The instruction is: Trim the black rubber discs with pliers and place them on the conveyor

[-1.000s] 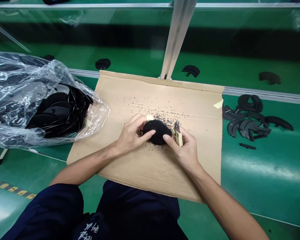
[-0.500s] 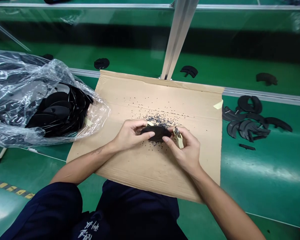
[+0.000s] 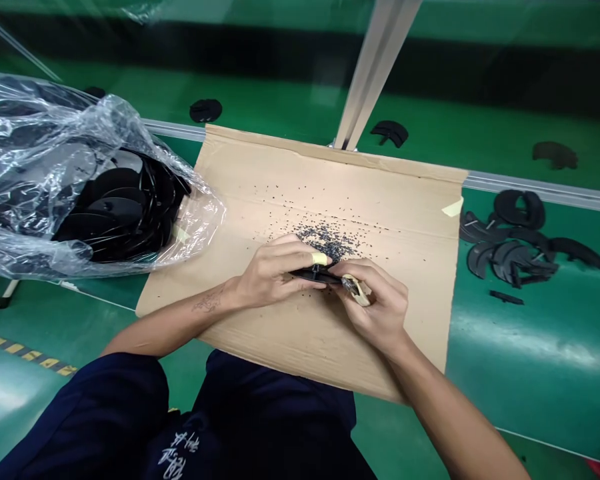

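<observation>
My left hand (image 3: 275, 270) is closed on a black plastic disc (image 3: 316, 275), which is seen nearly edge-on with a small raised piece on its upper side. Pale yellow tape wraps a fingertip of this hand. My right hand (image 3: 377, 307) has its fingertips at the disc's right end. It also grips a small tool (image 3: 356, 289) with a cream wrapped body and a dark metallic end, whose kind I cannot make out. Beneath and beyond the disc, many tiny black bits (image 3: 330, 241) lie scattered over a cardboard sheet (image 3: 260, 333).
A clear plastic bag (image 3: 100, 127) full of black discs (image 3: 115, 207) lies at the left. Curved black parts (image 3: 517, 257) are heaped on the green table (image 3: 520, 360) at the right. Behind the cardboard rises a metal post (image 3: 377, 67), with a few black parts (image 3: 390, 132) beyond the rail.
The disc has turned from showing its flat face to nearly edge-on. My left fingers have shifted over its top, and the view has moved slightly.
</observation>
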`<state>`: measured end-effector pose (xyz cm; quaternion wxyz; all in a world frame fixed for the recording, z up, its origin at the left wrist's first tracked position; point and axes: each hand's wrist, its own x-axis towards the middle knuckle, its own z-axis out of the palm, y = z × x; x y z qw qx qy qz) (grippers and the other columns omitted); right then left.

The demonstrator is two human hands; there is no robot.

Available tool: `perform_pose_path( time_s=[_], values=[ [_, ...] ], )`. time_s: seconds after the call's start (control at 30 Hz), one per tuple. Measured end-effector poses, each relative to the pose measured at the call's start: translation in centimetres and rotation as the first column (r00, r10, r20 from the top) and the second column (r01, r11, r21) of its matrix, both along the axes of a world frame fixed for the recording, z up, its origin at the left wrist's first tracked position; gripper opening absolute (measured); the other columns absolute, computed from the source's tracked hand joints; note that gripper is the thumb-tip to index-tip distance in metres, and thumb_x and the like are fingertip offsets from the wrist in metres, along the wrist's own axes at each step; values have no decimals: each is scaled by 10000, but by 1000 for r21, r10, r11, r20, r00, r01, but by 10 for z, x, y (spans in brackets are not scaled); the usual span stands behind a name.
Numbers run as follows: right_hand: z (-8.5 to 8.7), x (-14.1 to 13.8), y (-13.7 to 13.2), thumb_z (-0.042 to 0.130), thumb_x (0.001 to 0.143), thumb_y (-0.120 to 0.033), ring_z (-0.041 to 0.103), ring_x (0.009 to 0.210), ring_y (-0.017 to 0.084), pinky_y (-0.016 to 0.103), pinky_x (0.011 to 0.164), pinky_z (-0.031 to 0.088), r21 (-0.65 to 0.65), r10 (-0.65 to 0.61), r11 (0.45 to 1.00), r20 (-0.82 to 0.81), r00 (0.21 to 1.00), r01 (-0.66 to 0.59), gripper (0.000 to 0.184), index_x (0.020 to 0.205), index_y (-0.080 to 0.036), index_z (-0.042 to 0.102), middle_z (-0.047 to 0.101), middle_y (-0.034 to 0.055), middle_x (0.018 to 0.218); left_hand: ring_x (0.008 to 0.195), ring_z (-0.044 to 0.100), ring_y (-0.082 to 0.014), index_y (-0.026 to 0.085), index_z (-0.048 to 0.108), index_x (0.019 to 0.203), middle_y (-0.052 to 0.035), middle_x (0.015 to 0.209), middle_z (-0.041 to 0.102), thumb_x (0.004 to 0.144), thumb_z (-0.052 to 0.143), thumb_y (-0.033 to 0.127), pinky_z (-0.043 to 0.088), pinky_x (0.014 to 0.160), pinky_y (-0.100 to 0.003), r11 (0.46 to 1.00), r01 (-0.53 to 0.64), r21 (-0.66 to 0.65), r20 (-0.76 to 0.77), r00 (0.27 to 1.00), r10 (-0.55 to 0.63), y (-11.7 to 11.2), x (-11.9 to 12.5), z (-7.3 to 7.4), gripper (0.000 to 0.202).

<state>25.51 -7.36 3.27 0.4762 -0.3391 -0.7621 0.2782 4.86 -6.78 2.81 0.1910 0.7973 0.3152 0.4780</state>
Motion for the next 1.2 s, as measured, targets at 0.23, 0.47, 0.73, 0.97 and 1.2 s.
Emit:
perform_pose_path(
  time_s=[0.23,0.47,0.73,0.97,1.2],
  values=[
    [0,1,0,668,867,-81,694,758,172,299,666,566,-36,27,999,3,1000,-27,163,958,-216,677,726,43,871,849,725,-148,169,711,1126,-68,947,795,900,746,249,558,770,-307,1000,-12,16,71,997,11,-6,3,0,242],
    [1,-2,-2,676,880,-97,691,748,165,292,662,559,-113,49,992,-15,999,-51,135,946,-215,677,727,39,862,738,700,-129,142,736,1054,-66,857,795,824,823,300,555,704,-272,1000,-21,3,43,999,21,-6,-3,3,292],
    [1,1,1,684,867,-92,674,744,159,285,657,545,-111,60,992,-2,998,-60,141,934,-216,675,708,33,845,866,725,-152,151,707,1156,-92,949,797,967,656,277,583,776,-316,999,36,39,39,999,-37,-3,-3,-2,233],
    [2,-2,-1,706,883,-142,673,743,160,288,671,546,-190,66,979,-45,997,-74,83,912,-217,685,714,31,839,754,699,-129,187,732,1047,-29,838,783,881,769,291,571,725,-289,999,-33,27,40,999,32,-5,0,2,199],
    [3,-2,0,732,887,-238,706,820,193,334,768,582,-273,15,961,-104,994,-43,37,913,-226,709,750,40,894,871,712,-158,165,720,1110,-75,945,783,909,731,343,574,799,-311,984,49,-172,115,993,-29,-4,1,2,268]
  ],
)
